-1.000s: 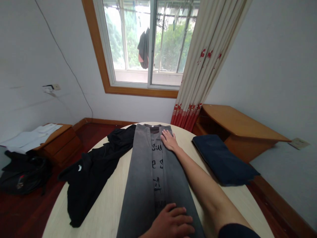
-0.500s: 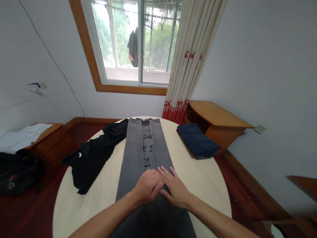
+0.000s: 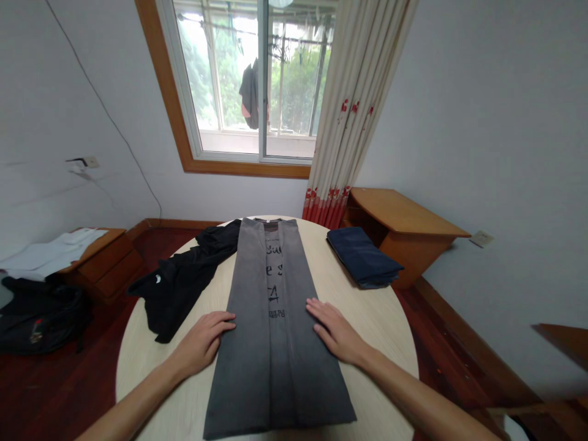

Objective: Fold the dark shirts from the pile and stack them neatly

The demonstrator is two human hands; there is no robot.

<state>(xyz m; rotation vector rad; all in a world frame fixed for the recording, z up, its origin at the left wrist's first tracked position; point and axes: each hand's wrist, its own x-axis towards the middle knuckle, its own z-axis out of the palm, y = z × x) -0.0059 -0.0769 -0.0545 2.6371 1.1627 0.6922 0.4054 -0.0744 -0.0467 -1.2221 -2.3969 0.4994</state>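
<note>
Right hand (image 3: 337,334) at seemingly folded shirt (image 3: 275,349)

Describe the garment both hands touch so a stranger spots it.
Find the round table below the window. Along its middle lies the grey shirt, folded into a long strip. Unlike the crumpled black garment and folded navy one beside it, it shows lettering.

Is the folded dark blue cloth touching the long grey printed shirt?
Apart. The head view shows bare pale wooden table between the folded dark blue cloth and the long grey printed shirt.
</note>
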